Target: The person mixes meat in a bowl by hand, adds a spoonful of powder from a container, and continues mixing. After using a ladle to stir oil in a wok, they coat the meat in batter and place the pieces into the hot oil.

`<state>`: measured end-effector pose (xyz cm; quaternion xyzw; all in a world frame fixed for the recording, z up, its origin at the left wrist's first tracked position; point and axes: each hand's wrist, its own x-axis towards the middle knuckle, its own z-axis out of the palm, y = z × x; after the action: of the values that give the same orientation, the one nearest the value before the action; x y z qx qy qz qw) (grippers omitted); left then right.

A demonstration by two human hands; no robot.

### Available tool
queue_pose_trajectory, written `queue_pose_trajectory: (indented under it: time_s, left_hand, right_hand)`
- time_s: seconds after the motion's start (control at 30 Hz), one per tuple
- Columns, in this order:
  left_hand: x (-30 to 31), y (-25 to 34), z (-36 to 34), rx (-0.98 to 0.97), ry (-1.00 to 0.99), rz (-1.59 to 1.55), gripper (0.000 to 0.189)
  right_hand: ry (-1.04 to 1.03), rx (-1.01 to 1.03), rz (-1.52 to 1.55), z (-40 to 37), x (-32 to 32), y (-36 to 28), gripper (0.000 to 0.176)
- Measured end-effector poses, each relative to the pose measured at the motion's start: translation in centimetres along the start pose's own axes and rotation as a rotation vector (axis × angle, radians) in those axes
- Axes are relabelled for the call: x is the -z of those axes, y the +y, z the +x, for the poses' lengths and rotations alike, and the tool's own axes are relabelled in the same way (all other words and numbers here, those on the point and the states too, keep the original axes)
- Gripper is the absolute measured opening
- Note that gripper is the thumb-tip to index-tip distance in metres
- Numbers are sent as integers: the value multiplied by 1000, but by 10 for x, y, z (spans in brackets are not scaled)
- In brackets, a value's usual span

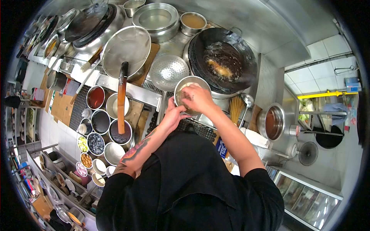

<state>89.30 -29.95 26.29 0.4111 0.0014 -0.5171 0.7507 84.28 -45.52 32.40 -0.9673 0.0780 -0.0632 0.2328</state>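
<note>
My left hand (173,111) grips the near left side of a round metal bowl (189,79), which I hold in front of my body. Into this bowl reaches my right hand (197,97), its fingers bent together inside; what they hold is hidden. Just beyond, to the right, a black wok (244,48) sits on the stove with dark oil and a golden-brown piece of food (219,69) frying in it. Left of the wok lies a perforated metal skimmer (169,72), close to the bowl.
A large strainer (127,48) with a wooden handle stands at left, above several containers of sauces and chopped ingredients. A ladle (248,101) and a bamboo brush (235,109) lie below the wok. A pot of brown sauce (274,122) is at right.
</note>
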Motion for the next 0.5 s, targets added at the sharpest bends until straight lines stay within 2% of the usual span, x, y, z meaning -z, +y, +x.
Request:
queue_pose_trajectory:
  time_s: [0.03,0.1,0.27,0.37,0.5]
  left_hand:
    - [-3,0,0,2,-3,46,68]
    - [-6,-2,-1,13,-1,56,68]
    - [-6,-6,-2,29,20,43,65]
    - [-8,-7,-2,53,31,48,63]
    - [-14,-9,-2,56,21,131,63]
  right_hand:
    - [2,-4,-2,0,-6,-2,18]
    - [-170,-74,-137,0,-15,-2,23]
    - [-114,-60,-85,-7,-3,13,26]
    - [-50,24,-10,-9,6,10,26]
    - [-171,59,-137,-8,-10,12,24]
